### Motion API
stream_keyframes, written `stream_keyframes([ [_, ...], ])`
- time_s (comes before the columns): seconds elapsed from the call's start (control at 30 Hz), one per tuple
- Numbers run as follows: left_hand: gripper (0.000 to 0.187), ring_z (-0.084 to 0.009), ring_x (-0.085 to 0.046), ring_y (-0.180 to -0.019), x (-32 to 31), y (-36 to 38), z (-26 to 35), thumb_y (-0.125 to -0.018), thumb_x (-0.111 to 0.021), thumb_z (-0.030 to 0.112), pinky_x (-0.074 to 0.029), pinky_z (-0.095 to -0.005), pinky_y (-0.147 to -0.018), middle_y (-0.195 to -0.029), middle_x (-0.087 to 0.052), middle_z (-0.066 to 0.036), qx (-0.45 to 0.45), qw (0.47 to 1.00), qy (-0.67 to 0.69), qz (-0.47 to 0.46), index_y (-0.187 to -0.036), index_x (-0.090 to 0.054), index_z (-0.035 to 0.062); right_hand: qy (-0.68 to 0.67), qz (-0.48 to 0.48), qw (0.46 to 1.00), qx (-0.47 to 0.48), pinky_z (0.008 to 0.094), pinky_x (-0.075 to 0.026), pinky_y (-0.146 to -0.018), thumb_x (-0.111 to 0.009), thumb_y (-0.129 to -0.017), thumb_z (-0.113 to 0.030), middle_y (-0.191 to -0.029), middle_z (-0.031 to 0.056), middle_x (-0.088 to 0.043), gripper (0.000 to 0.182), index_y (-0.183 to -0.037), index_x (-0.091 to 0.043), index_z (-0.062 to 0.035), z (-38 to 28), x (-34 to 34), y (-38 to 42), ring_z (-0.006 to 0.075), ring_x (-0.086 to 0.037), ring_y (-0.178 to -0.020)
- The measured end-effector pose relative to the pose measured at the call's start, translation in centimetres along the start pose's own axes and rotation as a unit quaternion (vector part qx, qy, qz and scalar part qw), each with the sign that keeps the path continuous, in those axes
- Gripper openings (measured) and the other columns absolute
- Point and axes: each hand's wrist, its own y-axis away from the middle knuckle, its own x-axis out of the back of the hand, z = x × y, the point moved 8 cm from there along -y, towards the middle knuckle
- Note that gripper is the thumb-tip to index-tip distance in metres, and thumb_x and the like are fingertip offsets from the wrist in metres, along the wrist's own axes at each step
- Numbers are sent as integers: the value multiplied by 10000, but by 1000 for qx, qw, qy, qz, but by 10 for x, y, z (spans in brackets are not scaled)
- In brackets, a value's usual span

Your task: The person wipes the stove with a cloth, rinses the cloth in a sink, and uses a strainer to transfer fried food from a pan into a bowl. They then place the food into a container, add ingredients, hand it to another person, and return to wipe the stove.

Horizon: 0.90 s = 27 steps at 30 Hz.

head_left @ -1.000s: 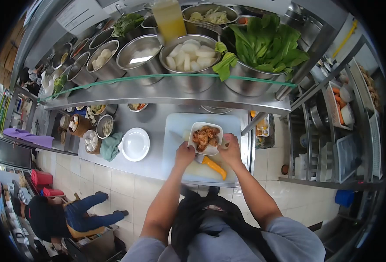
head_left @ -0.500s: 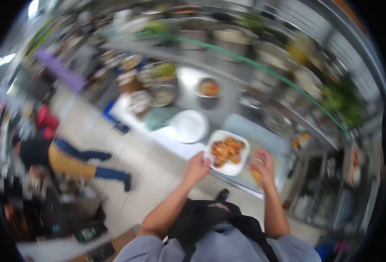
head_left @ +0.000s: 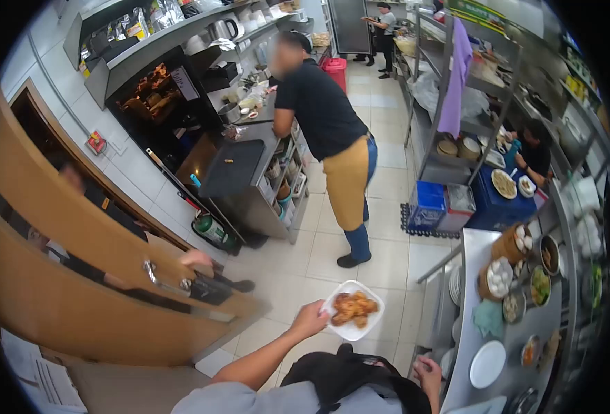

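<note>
White dish [head_left: 352,334] in just the left hand [head_left: 309,320]
Fingers pinch the rim, browned food [head_left: 354,308] just past them; right hand [head_left: 427,376] kinda half-curled, can't tell if fingertips meet.

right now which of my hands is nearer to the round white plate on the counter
Right. The right hand is beside the counter, short of the plate; the left hand is farther away, holding the dish of browned food.
</note>
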Motion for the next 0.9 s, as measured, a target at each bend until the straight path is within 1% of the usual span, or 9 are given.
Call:
stream_keyframes([
  [0.13, 205, -269, -686, -611, 79, -19, -62, -891, -541, 147, -544, -401, -635, -700, -668, -165, 100, 988, 77, 93, -983, -640, -6, -98, -188, 968, 135, 290, -529, -829, -716, -867, -122, -1103, 97, -653, 345, -1181, -651, 4, -195, -139, -65, 168, -650, -918],
  [0.23, 211, -213, -681, -559, 120, -36, -100, -926, -516, 146, -552, -374, -597, -657, -664, -133, 130, 974, 82, 166, -1009, -633, -9, -85, -387, 859, 323, 341, -459, -993, -655, -917, -143, -1198, 119, -611, 310, -1190, -638, 3, -364, -271, -90, 210, -580, -1143],
  [0.37, 225, -185, -684, -584, 154, -57, -105, -957, -484, 115, -563, -333, -552, -700, -675, -120, 186, 942, 173, 219, -1076, -609, -30, -72, -494, 687, 528, 327, -480, -938, -640, -921, -223, -1235, 105, -606, 330, -1186, -657, -27, -546, -427, -95, 210, -584, -1124],
  [0.47, 213, -184, -669, -577, 185, -76, -109, -944, -476, 85, -557, -324, -534, -717, -668, -126, 224, 902, 229, 291, -997, -625, -58, -61, -568, 611, 547, 308, -484, -922, -648, -936, -245, -1207, 91, -620, 335, -1193, -654, -29, -642, -531, -94, 172, -589, -1102],
  [0.53, 204, -186, -659, -566, 213, -91, -120, -936, -476, 77, -549, -326, -528, -703, -661, -126, 240, 881, 243, 328, -973, -627, -55, -48, -592, 581, 557, 304, -488, -910, -652, -943, -253, -1179, 76, -632, 335, -1197, -653, -35, -669, -593, -101, 159, -592, -1084],
  [0.6, 173, -192, -636, -546, 242, -105, -144, -908, -491, 63, -522, -337, -508, -676, -644, -120, 252, 855, 255, 374, -931, -628, -40, -26, -652, 636, 411, 307, -499, -865, -661, -945, -255, -1093, 53, -647, 315, -1182, -658, -47, -663, -665, -129, 154, -606, -1022],
  [0.7, 164, -187, -633, -554, 296, -121, -171, -873, -505, 70, -506, -349, -498, -679, -642, -115, 226, 831, 243, 446, -919, -629, -28, -68, -611, 707, 349, 319, -503, -832, -689, -922, -254, -1037, 53, -661, 279, -1125, -681, -64, -633, -722, -146, 168, -621, -980],
  [0.77, 162, -188, -621, -531, 339, -144, -177, -865, -509, 75, -496, -350, -489, -659, -632, -112, 212, 813, 243, 485, -906, -629, -26, 33, -539, 664, 517, 328, -502, -823, -720, -894, -238, -1013, 68, -658, 248, -1059, -688, -56, -635, -717, -112, 183, -637, -950],
  [0.9, 160, -199, -639, -523, 403, -205, -229, -858, -526, 84, -506, -350, -494, -660, -642, -125, 231, 805, 197, 510, -904, -628, -30, -28, -560, 720, 410, 335, -510, -816, -722, -885, -168, -1011, 81, -647, 208, -1038, -679, -33, -619, -766, -103, 203, -656, -929],
])
